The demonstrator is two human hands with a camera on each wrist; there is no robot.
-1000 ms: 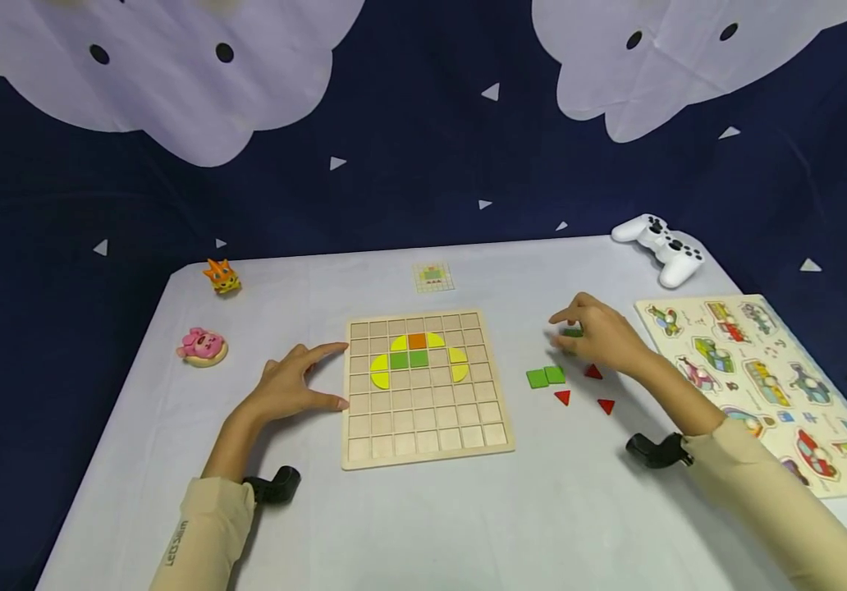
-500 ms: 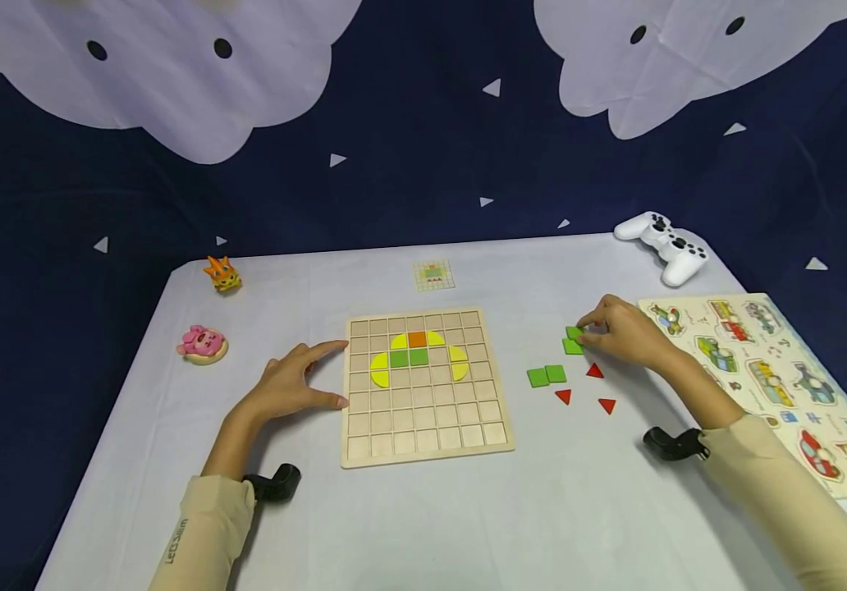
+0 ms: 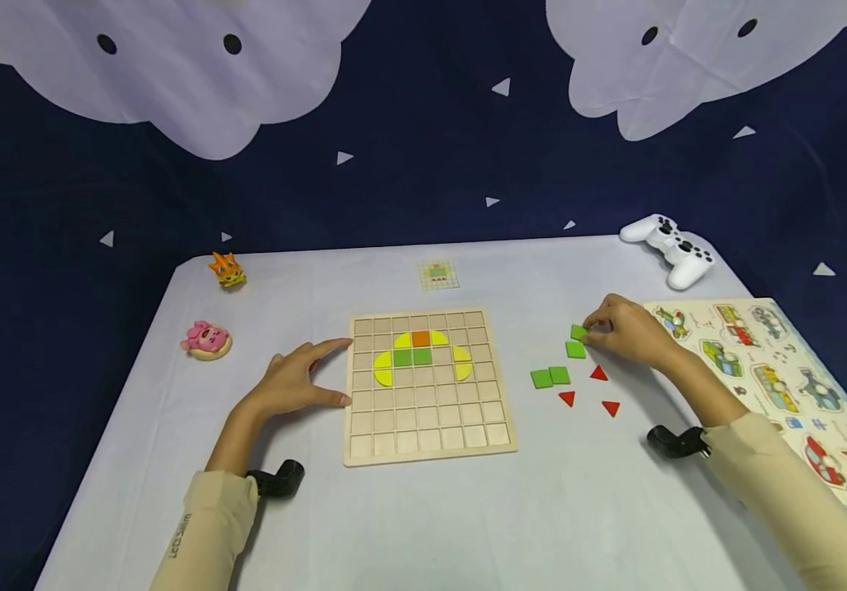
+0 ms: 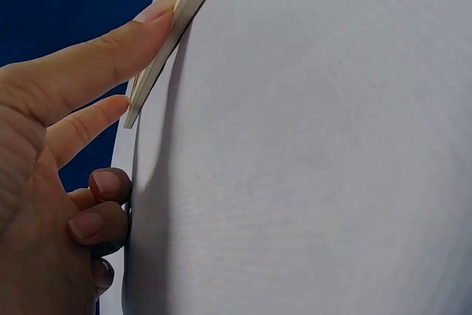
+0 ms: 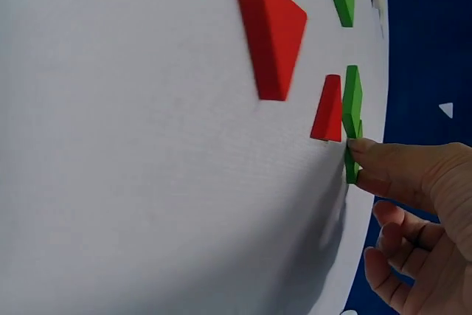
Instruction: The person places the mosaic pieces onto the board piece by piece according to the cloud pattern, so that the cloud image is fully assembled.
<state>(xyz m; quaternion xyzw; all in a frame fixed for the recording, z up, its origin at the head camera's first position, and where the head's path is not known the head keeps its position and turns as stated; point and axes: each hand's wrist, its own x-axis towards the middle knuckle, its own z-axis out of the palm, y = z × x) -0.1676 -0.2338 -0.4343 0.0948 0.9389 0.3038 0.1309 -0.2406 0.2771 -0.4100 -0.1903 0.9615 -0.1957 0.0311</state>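
A wooden grid board [image 3: 423, 419] lies on the table, with yellow quarter-round pieces [image 3: 383, 369], an orange square [image 3: 420, 338] and two green squares [image 3: 412, 357] in its cells. My left hand [image 3: 294, 382] touches the board's left edge with straight thumb and index finger; the left wrist view shows the other fingers curled in. To the right of the board, my right hand [image 3: 626, 328] pinches a green square tile [image 5: 352, 172] between thumb and index finger, at the table surface. Another green tile [image 3: 574, 350] lies just in front of it.
Two more green tiles [image 3: 550, 377] and several red triangles [image 3: 599, 373] lie beside the board. A small pattern card [image 3: 438, 274] is behind it. A picture puzzle board [image 3: 785, 386] and white game controller [image 3: 667, 250] are at right, an orange figure [image 3: 227, 269] and pink figure [image 3: 206, 340] at left.
My right hand has shifted right from above the green tiles, and two of them now show beside its fingertips. The left hand stays at the board's edge.
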